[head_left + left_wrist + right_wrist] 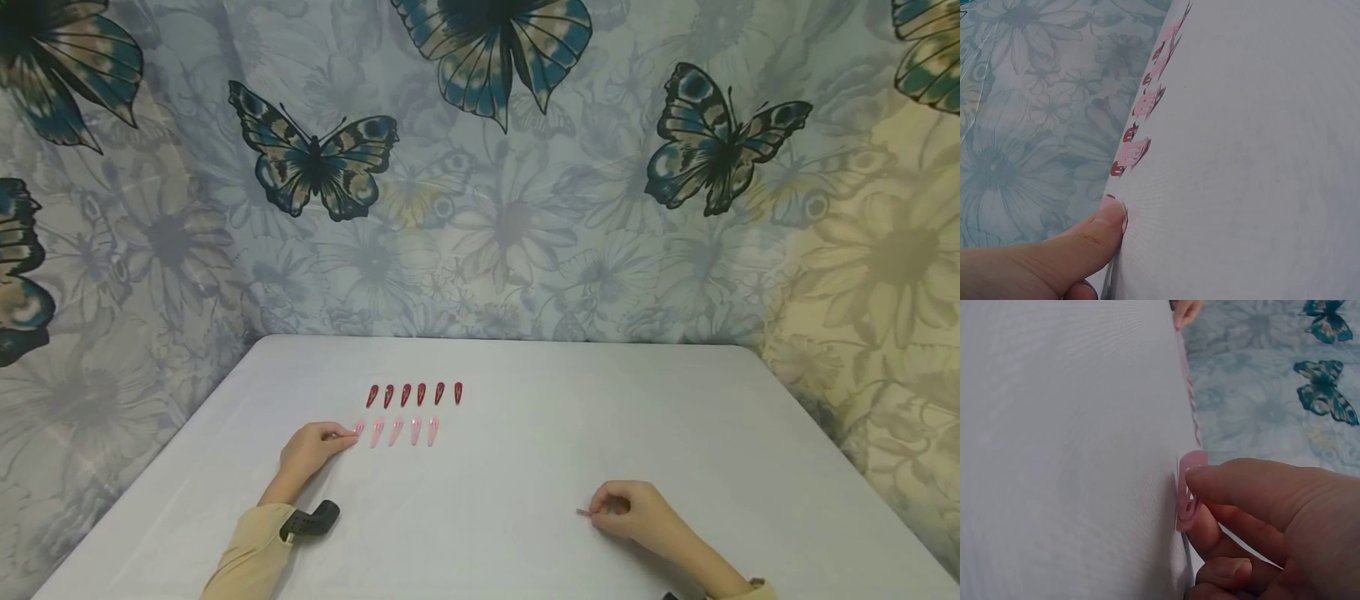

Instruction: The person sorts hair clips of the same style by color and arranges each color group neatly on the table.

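At the left end of a row of light pink snap hair clips (395,431), my left hand (309,450) pinches the outermost pink clip (359,427) between thumb and fingers. In the left wrist view the thumb covers most of that pink clip (1108,201). Farther right and nearer the front, my right hand (633,512) holds a mauve-pink snap clip (1190,490) by thumb and fingertips, on edge close over the tabletop. Behind the pink row lie several dark red snap clips (406,395) in a line, standing lengthwise away from me.
Everything lies on a white-covered table (510,383). Patterned cloth (510,250) with butterflies and flowers stands behind the table and along its sides. A black wrist camera band (311,521) sits on the left sleeve (251,554).
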Demonstrator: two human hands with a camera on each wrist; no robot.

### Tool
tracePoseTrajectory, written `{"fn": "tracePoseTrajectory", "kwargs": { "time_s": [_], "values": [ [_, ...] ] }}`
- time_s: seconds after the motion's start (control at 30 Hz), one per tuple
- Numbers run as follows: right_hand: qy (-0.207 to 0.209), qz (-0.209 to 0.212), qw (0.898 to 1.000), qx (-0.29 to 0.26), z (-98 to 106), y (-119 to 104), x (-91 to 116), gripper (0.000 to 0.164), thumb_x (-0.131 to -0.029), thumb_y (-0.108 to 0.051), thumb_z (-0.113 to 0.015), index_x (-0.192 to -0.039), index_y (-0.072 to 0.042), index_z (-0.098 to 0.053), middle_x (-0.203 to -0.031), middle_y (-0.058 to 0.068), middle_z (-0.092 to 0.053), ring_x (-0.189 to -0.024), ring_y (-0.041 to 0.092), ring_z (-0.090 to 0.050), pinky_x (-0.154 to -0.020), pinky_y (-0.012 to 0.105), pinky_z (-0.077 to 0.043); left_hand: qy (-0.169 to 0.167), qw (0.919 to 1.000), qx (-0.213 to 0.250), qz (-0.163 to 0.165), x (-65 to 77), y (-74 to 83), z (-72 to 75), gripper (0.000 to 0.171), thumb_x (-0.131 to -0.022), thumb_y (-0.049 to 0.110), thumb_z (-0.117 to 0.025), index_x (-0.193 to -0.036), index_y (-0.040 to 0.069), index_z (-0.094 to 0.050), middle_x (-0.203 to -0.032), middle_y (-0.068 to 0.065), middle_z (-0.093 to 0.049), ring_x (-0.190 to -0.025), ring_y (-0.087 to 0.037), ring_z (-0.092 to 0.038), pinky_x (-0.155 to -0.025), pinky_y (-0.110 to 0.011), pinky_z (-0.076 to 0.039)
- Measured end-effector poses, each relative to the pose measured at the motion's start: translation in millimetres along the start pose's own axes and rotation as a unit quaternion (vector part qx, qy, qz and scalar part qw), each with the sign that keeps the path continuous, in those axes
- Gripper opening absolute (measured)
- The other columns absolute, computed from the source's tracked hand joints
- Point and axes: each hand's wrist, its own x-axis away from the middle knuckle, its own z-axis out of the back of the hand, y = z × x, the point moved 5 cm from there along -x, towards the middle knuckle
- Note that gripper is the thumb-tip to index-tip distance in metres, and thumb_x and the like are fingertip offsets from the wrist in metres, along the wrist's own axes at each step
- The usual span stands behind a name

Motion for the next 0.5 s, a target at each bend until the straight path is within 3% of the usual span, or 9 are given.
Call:
{"fn": "tracePoseTrajectory", "kwargs": {
  "time_s": [0.3,0.5],
  "values": [
    [0.03,0.019,0.999,0.011,2.1,-1.2,0.0,0.008,-0.078,-0.016,-0.069,-0.074,-0.013,-0.063,-0.07,-0.01,-0.056,-0.06,0.005,-0.044,-0.053,0.022,-0.04,0.009,1.0,0.001,0.001,0.5,-1.6,-1.4,0.02,-0.075,0.028,-0.071,-0.08,0.009,-0.071,-0.055,0.005,-0.04,-0.053,-0.013,-0.034,-0.05,-0.028,-0.027],
    [0.054,0.037,0.998,-0.003,4.6,1.6,-0.3,0.009,-0.079,-0.012,-0.068,-0.078,-0.01,-0.059,-0.061,-0.008,-0.053,-0.052,0.003,-0.044,-0.045,0.023,-0.039,0.003,1.0,0.007,0.004,0.3,-0.2,-1.1,0.019,-0.076,0.027,-0.071,-0.08,0.008,-0.071,-0.056,0.005,-0.042,-0.055,-0.014,-0.036,-0.051,-0.029,-0.029]
  ]
}}
